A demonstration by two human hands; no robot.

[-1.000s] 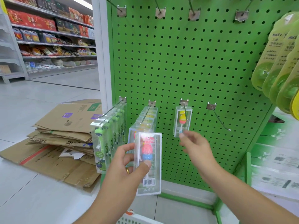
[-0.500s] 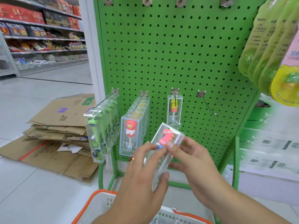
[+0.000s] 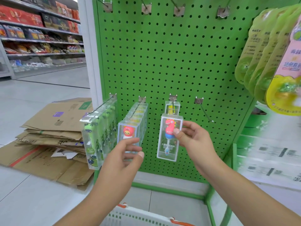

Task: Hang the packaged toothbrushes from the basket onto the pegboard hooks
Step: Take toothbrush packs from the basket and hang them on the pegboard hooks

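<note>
A green pegboard [image 3: 171, 54] fills mid-frame. At the bottom edge sits the white basket [image 3: 135, 216]. Centre frame, the right hand [image 3: 193, 141] pinches an upright dinosaur toothbrush pack [image 3: 169, 137] just below the third hook [image 3: 173, 103], perhaps touching it. The left hand [image 3: 123, 160], fingers loosely spread, holds nothing.

Bright, even overhead store light, no hard shadows. Wide-angle bending at edges. Right-edge shelf labels [image 3: 270, 162] blur-smeared; centre sharp.

The basket [image 3: 138, 217] below both hands is cut off by the bottom edge; goods [image 3: 268, 160] right of the right hand [image 3: 193, 139] are blurred; its thumb hides part of the dinosaur toothbrush pack [image 3: 169, 144].
</note>
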